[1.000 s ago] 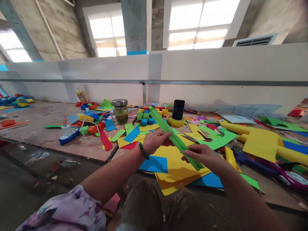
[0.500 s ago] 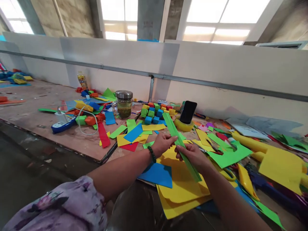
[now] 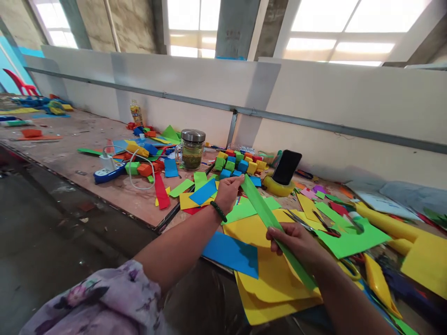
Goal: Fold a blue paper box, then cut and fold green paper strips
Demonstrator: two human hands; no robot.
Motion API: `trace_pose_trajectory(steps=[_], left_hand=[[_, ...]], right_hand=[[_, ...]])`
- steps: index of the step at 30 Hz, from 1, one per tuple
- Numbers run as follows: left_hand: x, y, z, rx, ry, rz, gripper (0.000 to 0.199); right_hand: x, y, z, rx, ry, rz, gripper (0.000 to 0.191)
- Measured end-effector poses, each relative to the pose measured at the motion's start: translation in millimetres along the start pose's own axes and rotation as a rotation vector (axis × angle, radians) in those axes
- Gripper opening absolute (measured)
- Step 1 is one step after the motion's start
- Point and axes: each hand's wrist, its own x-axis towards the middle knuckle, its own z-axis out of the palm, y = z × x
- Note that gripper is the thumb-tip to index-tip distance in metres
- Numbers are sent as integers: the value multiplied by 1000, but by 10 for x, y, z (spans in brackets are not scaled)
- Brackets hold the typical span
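Note:
A long green paper strip (image 3: 262,210) slants between my hands above the table. My left hand (image 3: 228,193), with a dark bead bracelet at the wrist, pinches its upper end. Lower down, my right hand (image 3: 291,242) grips the strip between thumb and fingers, and the lower end runs on past it. Large yellow sheets (image 3: 265,288) lie beneath, overhanging the table's front edge. A blue sheet (image 3: 232,253) rests to their left, below my left forearm. Scissors (image 3: 300,218) lie beyond my right hand, by a cut green sheet (image 3: 352,239).
Several small coloured paper cubes (image 3: 240,163) are heaped behind my left hand. A lidded glass mug (image 3: 192,151) stands left of them. A phone (image 3: 287,167) leans on a yellow tape roll (image 3: 277,186). Farther left is a power strip (image 3: 109,173) with a white cable.
My left hand has slid up to the strip's top end, and my right hand has moved down and right, so the hands are farther apart. The view has turned left.

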Motion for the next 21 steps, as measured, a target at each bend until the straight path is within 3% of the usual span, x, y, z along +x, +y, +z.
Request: trace_pose_trajectory(steps=[6, 11, 14, 16, 21], left_hand=[[5, 42, -28, -67, 38, -2, 38], [157, 99, -190, -142, 192, 21, 31], [184, 127, -203, -196, 204, 12, 28], [140, 122, -162, -252, 115, -43, 28], [-92, -11, -19, -276, -409, -346, 19]], right_hand=[[-100, -86, 19, -66, 40, 2, 46], [-239, 37, 0, -98, 17, 23, 47], [-284, 119, 21, -54, 54, 11, 45], [-277, 150, 40, -17, 93, -7, 46], [-182, 193, 117, 32, 200, -65, 47]])
